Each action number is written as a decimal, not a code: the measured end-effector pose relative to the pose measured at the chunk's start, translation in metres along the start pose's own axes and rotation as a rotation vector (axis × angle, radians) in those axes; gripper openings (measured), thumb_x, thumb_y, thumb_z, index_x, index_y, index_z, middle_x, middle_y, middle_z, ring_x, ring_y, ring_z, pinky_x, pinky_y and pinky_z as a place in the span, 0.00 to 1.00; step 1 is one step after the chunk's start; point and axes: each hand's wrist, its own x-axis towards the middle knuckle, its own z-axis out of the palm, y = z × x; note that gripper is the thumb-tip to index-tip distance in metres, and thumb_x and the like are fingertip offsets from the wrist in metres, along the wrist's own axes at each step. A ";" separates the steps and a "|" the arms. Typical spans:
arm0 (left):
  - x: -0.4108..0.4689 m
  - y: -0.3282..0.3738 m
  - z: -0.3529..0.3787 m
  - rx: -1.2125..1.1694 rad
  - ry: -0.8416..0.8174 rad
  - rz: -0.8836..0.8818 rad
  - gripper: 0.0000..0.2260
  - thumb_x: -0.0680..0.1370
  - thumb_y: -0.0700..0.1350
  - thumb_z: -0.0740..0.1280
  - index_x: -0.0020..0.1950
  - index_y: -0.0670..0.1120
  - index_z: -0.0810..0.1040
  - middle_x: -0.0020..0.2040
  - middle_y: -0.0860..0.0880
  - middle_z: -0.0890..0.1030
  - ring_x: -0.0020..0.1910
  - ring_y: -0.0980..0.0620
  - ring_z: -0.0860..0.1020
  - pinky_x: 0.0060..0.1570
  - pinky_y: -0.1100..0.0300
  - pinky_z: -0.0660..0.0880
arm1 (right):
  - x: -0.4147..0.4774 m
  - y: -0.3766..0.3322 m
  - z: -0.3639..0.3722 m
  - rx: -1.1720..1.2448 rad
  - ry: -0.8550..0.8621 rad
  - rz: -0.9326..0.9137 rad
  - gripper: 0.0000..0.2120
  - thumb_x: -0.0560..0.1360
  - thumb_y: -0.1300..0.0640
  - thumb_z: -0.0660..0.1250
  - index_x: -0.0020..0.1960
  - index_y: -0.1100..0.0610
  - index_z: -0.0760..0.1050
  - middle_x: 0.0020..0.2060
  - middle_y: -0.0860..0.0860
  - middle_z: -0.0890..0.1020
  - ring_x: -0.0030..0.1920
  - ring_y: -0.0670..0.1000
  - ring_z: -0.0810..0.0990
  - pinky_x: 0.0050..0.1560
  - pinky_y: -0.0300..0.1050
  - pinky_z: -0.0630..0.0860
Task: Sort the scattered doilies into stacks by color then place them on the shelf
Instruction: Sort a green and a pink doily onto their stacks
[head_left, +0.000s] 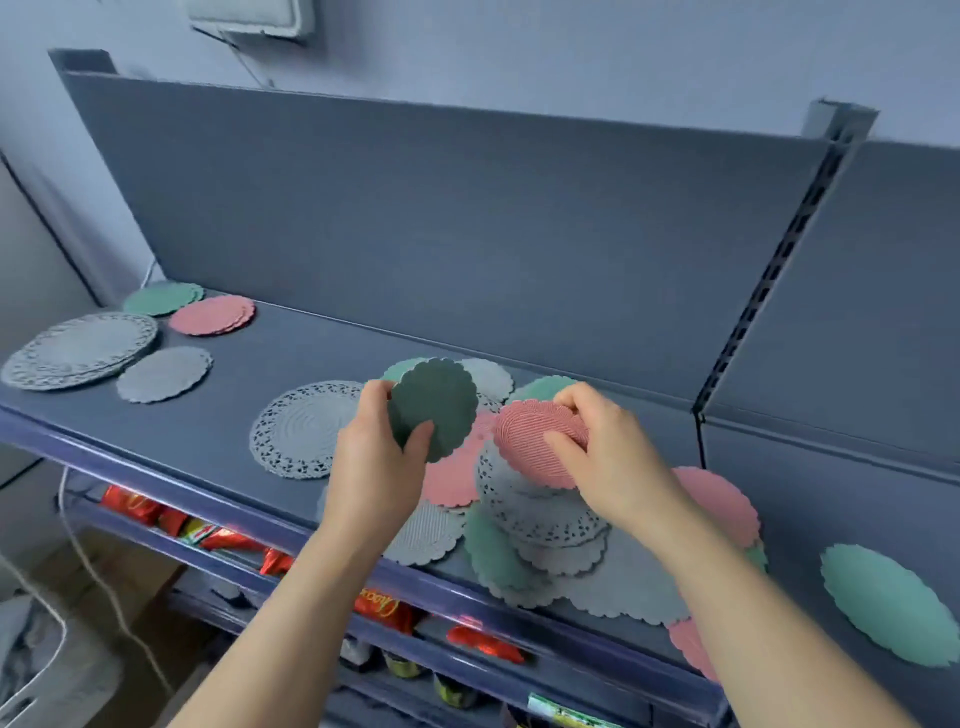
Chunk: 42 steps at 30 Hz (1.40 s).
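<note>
My left hand (376, 457) holds a small green doily (434, 405) upright above the shelf (249, 358). My right hand (608, 452) grips a small pink doily (524, 441), lifted over a scattered pile of grey lace, pink and green doilies (540, 514). At the far left lie sorted stacks: green (163, 299), pink (213, 315), large grey lace (80, 349) and small grey (165, 373). A grey lace doily (301, 428) lies alone left of my hands. One green doily (888, 603) lies apart at the right.
The shelf has a tall back panel (415, 234) and a slotted upright post (769, 270) on the right. Below the front edge, a lower shelf holds red snack packets (218, 535) and jars. A white cable (83, 561) hangs at the lower left.
</note>
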 end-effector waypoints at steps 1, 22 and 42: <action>0.003 -0.009 -0.014 0.001 0.029 -0.012 0.10 0.77 0.42 0.66 0.53 0.49 0.67 0.41 0.56 0.75 0.38 0.44 0.80 0.38 0.48 0.78 | 0.007 -0.013 0.011 -0.001 -0.012 -0.022 0.04 0.76 0.58 0.64 0.50 0.53 0.71 0.44 0.49 0.81 0.45 0.54 0.77 0.46 0.51 0.74; 0.167 -0.209 -0.235 0.093 0.120 -0.153 0.05 0.77 0.42 0.65 0.52 0.48 0.71 0.44 0.49 0.80 0.41 0.45 0.80 0.40 0.54 0.75 | 0.176 -0.234 0.232 0.150 -0.041 -0.003 0.08 0.77 0.63 0.59 0.56 0.56 0.69 0.50 0.54 0.79 0.49 0.55 0.76 0.42 0.44 0.67; 0.332 -0.277 -0.244 0.004 0.195 -0.216 0.10 0.78 0.42 0.64 0.59 0.46 0.73 0.46 0.53 0.78 0.43 0.52 0.76 0.39 0.63 0.68 | 0.327 -0.253 0.340 0.177 -0.098 0.207 0.15 0.76 0.66 0.59 0.62 0.58 0.68 0.58 0.54 0.75 0.54 0.52 0.73 0.48 0.42 0.68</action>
